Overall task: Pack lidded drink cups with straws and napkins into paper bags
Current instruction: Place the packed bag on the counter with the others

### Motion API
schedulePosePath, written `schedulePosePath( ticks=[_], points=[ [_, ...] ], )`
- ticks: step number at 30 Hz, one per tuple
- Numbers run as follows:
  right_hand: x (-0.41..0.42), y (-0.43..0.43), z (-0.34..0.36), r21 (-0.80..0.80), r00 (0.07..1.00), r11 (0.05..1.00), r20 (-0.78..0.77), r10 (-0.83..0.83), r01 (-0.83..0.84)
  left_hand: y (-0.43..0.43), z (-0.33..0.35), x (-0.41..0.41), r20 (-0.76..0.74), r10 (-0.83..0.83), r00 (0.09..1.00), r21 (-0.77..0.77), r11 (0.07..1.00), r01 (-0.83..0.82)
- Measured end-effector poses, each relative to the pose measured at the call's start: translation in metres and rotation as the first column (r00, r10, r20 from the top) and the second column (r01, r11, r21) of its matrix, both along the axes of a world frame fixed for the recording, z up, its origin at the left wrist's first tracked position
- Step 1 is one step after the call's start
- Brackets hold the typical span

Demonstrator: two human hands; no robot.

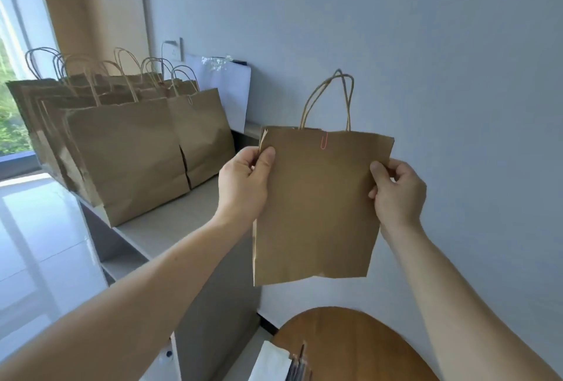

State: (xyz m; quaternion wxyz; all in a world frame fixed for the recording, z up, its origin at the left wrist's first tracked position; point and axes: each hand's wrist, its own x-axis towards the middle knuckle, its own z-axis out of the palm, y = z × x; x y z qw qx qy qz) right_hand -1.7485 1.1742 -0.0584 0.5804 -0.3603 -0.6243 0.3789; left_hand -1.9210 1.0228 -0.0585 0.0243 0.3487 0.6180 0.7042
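A flat, unopened brown paper bag point(316, 207) is held upright in mid-air before the wall, clear of the shelf unit point(170, 225) and above the round wooden surface point(350, 347). The left hand point(243, 188) pinches the bag's left edge near the top, thumb on the front face; the right hand point(399, 194) pinches the right edge likewise. This two-sided grip appears suited to pulling the walls apart. A pink paper clip point(324, 140) sits on the upper rim below the twisted handles point(329, 100), apparently keeping the mouth closed. Further bags point(122, 149) stand in a row on the shelf unit, well apart. What look like white napkins point(271, 362) and dark straws point(300, 364) lie at the surface's left edge. No cups are visible.
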Motion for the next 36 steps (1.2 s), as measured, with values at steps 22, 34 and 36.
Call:
schedulePosePath(
  ticks=[22, 34, 36],
  points=[
    [-0.285, 0.01, 0.073, -0.014, 0.877, 0.877, -0.007, 0.48, -0.48, -0.055, 0.06, -0.208, -0.18, 0.483, 0.857, 0.055, 0.875, -0.482],
    [-0.372, 0.04, 0.029, -0.095, 0.824, 0.83, 0.105, 0.557, -0.549, -0.036, 0.006, -0.283, -0.221, 0.472, 0.853, -0.004, 0.875, -0.485],
    [-0.383, 0.048, 0.017, -0.135, 0.828, 0.833, 0.107, 0.551, -0.537, -0.028, -0.007, -0.287, -0.262, 0.459, 0.849, -0.012, 0.878, -0.478]
  ],
)
